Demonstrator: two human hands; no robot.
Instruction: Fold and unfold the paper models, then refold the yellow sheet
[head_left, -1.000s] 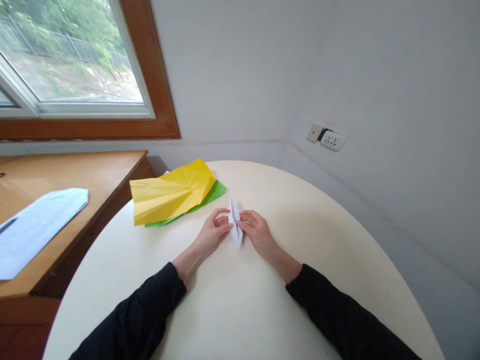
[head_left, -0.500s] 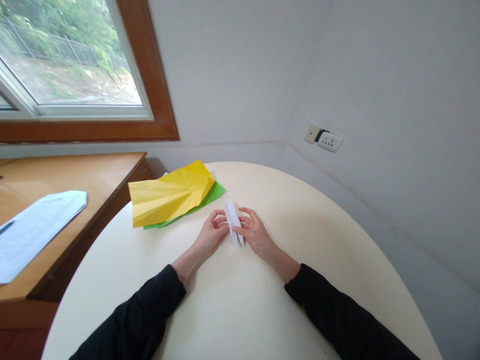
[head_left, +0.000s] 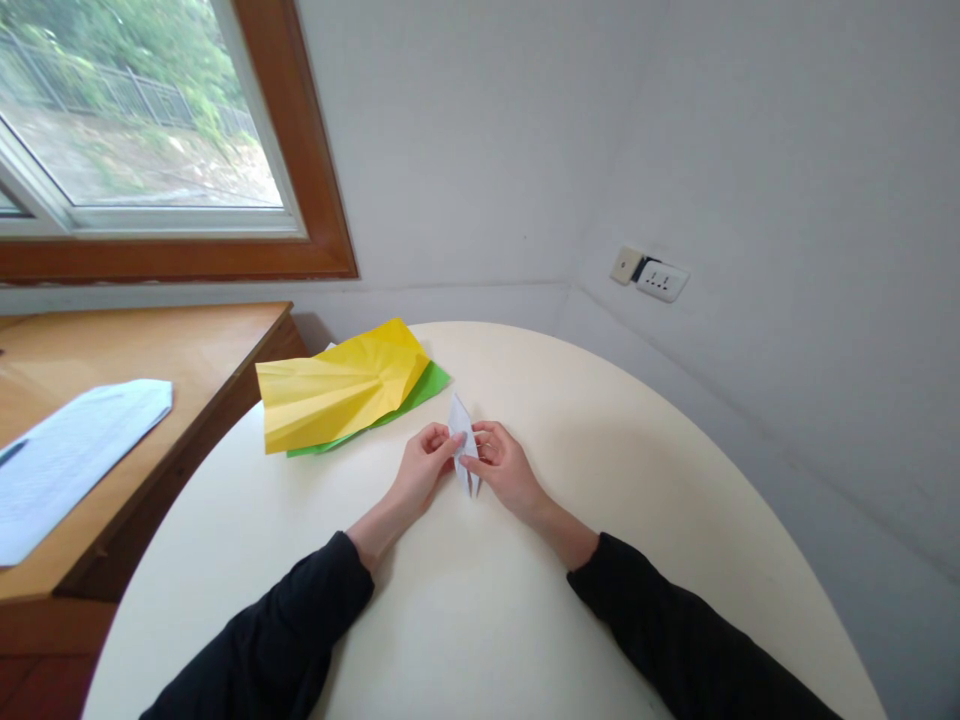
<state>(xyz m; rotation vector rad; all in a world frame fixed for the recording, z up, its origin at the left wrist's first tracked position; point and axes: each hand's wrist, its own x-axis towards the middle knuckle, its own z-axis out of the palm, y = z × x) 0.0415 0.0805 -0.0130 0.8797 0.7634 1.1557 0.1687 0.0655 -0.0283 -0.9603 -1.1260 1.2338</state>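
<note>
A small folded piece of white paper, long and narrow with pointed ends, is held between both hands above the round table. My left hand pinches its left edge, the thumb lying on the paper's face. From the other side my right hand grips it, with the thumb on the lower part and the fingers bent behind. Two separate points show at the paper's lower end. Some fingertips are hidden behind the paper.
Creased yellow paper lies over green paper at the back left of the cream round table. To the left stands a wooden desk with white sheets and a pen. A wall socket is at right.
My left thumb has come onto the face of the folded paper. The paper has turned slightly and shifted a little left, and my right fingers have closed in on it.
</note>
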